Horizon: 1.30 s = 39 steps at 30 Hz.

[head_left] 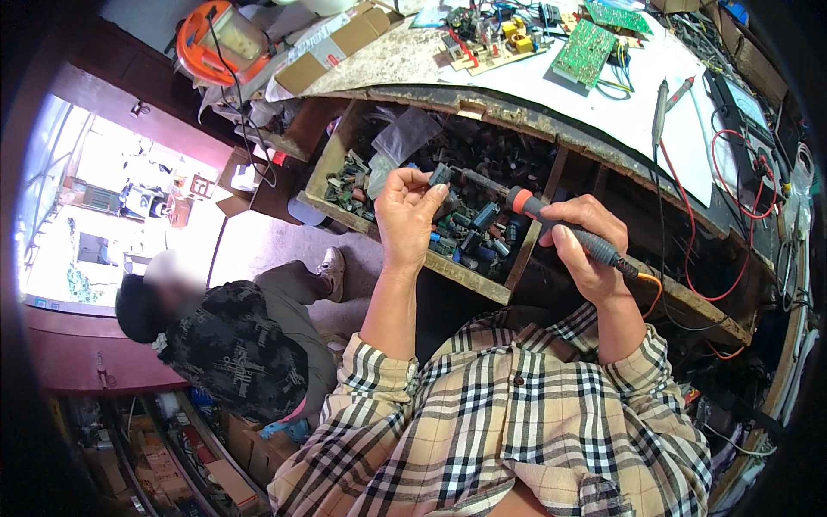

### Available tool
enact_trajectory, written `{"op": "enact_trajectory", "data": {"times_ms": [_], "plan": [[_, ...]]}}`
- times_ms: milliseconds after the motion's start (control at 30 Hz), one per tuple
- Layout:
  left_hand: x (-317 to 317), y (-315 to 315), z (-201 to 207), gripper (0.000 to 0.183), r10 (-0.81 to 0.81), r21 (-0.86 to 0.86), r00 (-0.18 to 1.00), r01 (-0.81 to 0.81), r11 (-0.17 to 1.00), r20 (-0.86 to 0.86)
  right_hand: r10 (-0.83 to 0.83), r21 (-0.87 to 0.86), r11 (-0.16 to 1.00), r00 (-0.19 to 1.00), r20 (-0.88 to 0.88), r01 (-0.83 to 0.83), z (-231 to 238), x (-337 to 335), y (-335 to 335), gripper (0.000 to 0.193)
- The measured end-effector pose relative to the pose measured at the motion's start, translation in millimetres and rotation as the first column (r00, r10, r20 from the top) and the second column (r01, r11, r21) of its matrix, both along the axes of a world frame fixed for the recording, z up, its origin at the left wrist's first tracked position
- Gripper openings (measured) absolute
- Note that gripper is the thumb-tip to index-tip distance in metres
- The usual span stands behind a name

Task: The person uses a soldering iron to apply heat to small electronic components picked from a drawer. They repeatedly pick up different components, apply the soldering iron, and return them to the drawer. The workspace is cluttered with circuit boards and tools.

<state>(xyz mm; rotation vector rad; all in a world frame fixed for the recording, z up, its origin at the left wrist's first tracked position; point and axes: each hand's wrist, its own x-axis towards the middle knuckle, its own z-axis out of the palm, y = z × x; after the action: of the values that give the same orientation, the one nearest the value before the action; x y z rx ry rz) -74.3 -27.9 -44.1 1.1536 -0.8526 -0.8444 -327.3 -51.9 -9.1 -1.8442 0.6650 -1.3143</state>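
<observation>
Over an open wooden drawer [469, 282], my left hand [407, 215] pinches a small dark electronic component [442, 175] between thumb and fingertips. My right hand [587, 246] wraps round the grey-and-red handle of a soldering iron [532, 205]. Its metal tip points left and reaches close to the component; whether they touch I cannot tell. An orange cord leaves the handle's rear end. Beneath both hands, the drawer holds many loose capacitors [485, 215] and other small parts, along with a clear plastic bag [407, 135].
On the bench above lie green circuit boards [584, 53], a board with yellow parts [517, 39] and meter probes [660, 112] with red and black leads. A multimeter [748, 108] stands at the right. An orange container [226, 41] sits back left. Another person [250, 345] is close at my left.
</observation>
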Motion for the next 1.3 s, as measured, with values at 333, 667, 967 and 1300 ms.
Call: {"op": "enact_trajectory", "data": {"times_ms": [333,667,967,1300], "plan": [[-0.4,1.1,2.6,0.025,0.0,0.009,0.999,0.0,1.0,0.032,0.003,0.032,0.999,1.0,0.027,-0.004,-1.2,-1.3,0.4,0.021],[-4.5,1.4,5.6,0.025,0.025,0.001,1.0,-0.025,1.0,-0.014,0.003,-0.024,1.0,1.0,-0.001,-0.003,0.7,0.1,-0.6,0.021],[-3.7,-0.1,4.3,0.026,0.042,-0.038,0.998,-0.043,0.998,-0.046,-0.004,0.0,1.0,1.0,0.02,0.004,0.7,-1.6,0.9,0.022],[0.7,1.4,2.4,0.024,0.004,0.005,1.0,-0.004,1.0,0.02,0.018,-0.023,1.0,1.0,-0.006,-0.018,0.3,-1.4,-1.1,0.023]]}}
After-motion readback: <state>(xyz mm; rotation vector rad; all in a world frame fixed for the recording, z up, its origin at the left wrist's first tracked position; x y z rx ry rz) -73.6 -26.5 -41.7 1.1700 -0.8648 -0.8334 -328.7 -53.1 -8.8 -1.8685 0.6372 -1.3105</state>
